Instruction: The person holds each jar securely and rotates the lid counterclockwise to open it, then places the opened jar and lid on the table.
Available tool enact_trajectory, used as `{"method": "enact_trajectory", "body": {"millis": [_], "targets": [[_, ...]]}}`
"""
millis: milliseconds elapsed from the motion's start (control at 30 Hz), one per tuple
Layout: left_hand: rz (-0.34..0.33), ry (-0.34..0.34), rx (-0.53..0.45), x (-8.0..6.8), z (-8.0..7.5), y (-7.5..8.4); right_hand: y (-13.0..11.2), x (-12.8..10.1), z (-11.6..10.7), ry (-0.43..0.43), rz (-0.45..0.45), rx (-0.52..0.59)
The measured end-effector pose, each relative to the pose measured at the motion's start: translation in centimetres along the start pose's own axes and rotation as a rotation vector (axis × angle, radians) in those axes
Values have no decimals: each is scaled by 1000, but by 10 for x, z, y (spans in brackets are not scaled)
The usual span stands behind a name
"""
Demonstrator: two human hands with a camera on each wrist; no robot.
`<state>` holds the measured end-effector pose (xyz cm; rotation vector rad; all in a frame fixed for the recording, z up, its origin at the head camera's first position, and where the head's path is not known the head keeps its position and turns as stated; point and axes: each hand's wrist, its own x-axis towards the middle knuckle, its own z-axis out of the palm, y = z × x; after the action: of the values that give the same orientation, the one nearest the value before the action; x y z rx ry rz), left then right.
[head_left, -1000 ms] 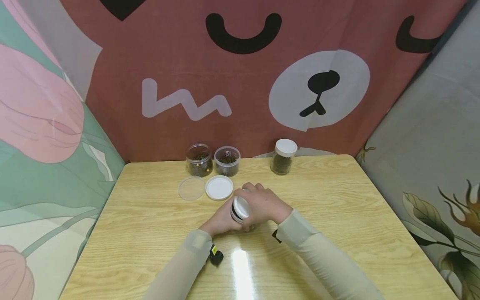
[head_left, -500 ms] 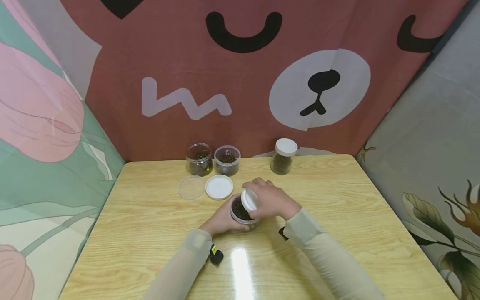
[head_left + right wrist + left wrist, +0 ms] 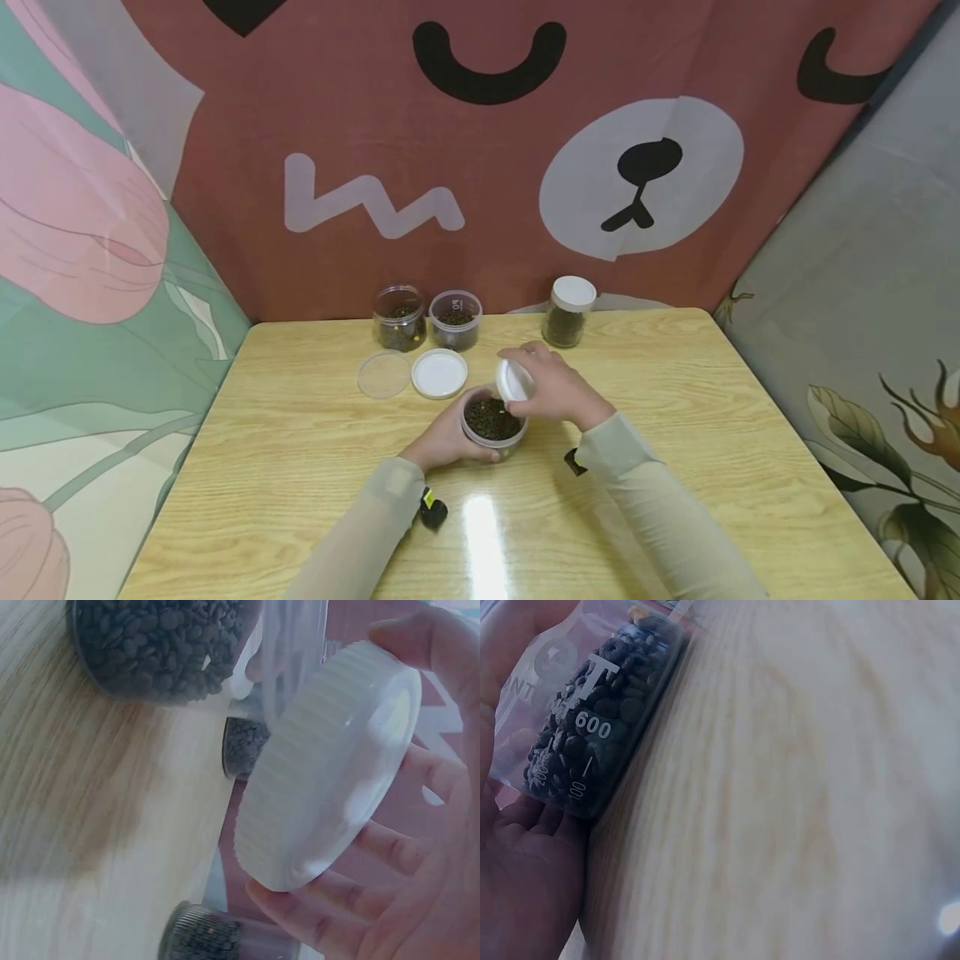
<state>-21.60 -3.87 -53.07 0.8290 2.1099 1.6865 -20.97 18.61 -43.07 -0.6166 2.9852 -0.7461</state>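
While both sleeves come up from the bottom edge of the head view, the left hand (image 3: 442, 440) sits just below centre, fingers curled round the open jar (image 3: 492, 426) and holding it on the table (image 3: 675, 392). That jar is packed with dark beans, and the left wrist view shows it pressed against the palm, white scale marks on its clear wall (image 3: 592, 727). Right beside it, a touch higher and to the right, the right hand (image 3: 558, 392) grips the white lid (image 3: 514, 381), tilted and off the jar's mouth, just above its far rim. Up close in the right wrist view, the ribbed lid (image 3: 330, 761) rests in the curled fingers (image 3: 390, 847), thumb over its top edge. Left of the hands and a little further up lie a clear lid (image 3: 383, 374) and a white lid (image 3: 439, 372), side by side, flat on the wood. Beyond them, against the backdrop, two open jars (image 3: 426, 319) stand touching, each with dark contents. Right of those, well apart, stands a capped jar (image 3: 570, 312).
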Motion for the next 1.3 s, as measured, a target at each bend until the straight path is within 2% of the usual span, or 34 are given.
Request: {"method": "enact_trajectory", "body": {"millis": [133, 233, 333, 733, 967, 1100, 1300], "targets": [[-3, 15, -2, 0, 1, 1, 7, 0, 1, 56, 28, 77], [-6, 24, 6, 4, 3, -17, 11, 1, 3, 98, 51, 111], [-8, 21, 9, 4, 2, -21, 16, 1, 6, 134, 69, 147], [-22, 14, 3, 2, 0, -11, 32, 12, 26, 286, 224, 375], [-53, 10, 44, 0, 0, -10, 36, 18, 40, 353, 249, 459], [-54, 4, 54, 0, 0, -11, 39, 20, 47, 367, 251, 499], [-65, 6, 61, 1, 0, -11, 45, 22, 57, 361, 246, 629]]}}
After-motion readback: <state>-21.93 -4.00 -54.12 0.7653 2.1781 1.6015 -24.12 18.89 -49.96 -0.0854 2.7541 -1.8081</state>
